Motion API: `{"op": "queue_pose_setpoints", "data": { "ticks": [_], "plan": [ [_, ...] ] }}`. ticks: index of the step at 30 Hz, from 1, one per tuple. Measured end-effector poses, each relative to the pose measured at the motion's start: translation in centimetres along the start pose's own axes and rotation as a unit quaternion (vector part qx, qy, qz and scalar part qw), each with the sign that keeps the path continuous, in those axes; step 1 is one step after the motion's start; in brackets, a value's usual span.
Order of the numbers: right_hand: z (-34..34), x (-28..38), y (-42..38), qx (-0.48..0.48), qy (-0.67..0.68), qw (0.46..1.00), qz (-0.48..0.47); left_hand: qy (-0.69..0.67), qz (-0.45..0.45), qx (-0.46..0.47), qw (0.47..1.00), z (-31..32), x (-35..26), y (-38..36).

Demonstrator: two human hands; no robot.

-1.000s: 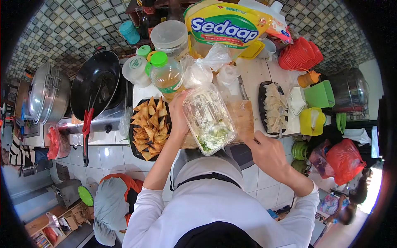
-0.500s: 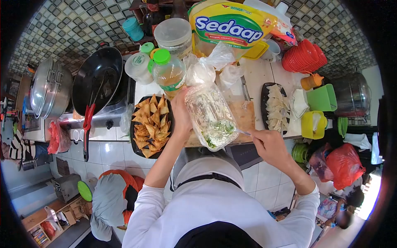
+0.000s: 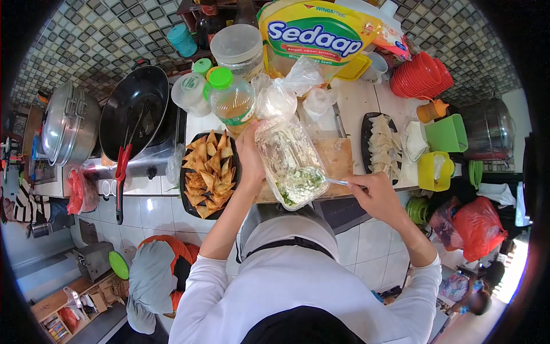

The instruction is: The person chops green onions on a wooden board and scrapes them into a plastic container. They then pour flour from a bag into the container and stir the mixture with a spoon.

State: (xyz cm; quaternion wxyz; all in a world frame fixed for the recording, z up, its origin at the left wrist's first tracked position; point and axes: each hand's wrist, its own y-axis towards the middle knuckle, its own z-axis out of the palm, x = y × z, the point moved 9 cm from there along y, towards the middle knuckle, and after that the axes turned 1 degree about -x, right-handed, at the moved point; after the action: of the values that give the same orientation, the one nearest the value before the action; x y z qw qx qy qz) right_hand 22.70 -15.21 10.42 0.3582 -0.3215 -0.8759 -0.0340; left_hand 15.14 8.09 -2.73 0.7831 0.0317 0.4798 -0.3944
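Clear plastic container (image 3: 290, 161) of white-and-green filling lay tilted at the worktop's (image 3: 355, 103) near edge, long axis running front to back, open mouth toward the person. Left hand (image 3: 250, 163) gripped its left side. Right hand (image 3: 375, 195) was closed on a spoon (image 3: 335, 181), whose tip had moved from outside into the filling.
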Motion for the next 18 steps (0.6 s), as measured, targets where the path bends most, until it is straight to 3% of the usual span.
{"op": "queue_pose_setpoints", "data": {
  "ticks": [3,10,12,13,15,18],
  "plan": [
    [0.8,-0.7,0.2,0.026,0.034,0.998,0.045,0.022,0.006,-0.01,1.0,-0.3,0.0,0.0],
    [3.1,-0.6,0.6,0.017,0.105,0.994,0.038,0.019,-0.004,0.011,1.0,0.5,-0.6,-0.6],
    [1.0,1.7,0.4,-0.049,0.06,0.995,-0.067,0.009,-0.001,0.036,0.999,0.5,-0.5,-0.3],
    [0.7,1.7,0.1,-0.049,0.059,0.995,-0.066,-0.002,-0.001,0.063,0.998,0.9,-0.4,-0.2],
    [0.7,3.5,-1.2,-0.051,-0.063,0.984,-0.16,-0.008,-0.009,0.072,0.997,1.0,-0.3,-0.3],
    [1.0,4.0,-2.1,-0.049,-0.117,0.98,-0.152,-0.014,-0.017,0.085,0.996,1.0,0.0,0.0]
  ]
}}
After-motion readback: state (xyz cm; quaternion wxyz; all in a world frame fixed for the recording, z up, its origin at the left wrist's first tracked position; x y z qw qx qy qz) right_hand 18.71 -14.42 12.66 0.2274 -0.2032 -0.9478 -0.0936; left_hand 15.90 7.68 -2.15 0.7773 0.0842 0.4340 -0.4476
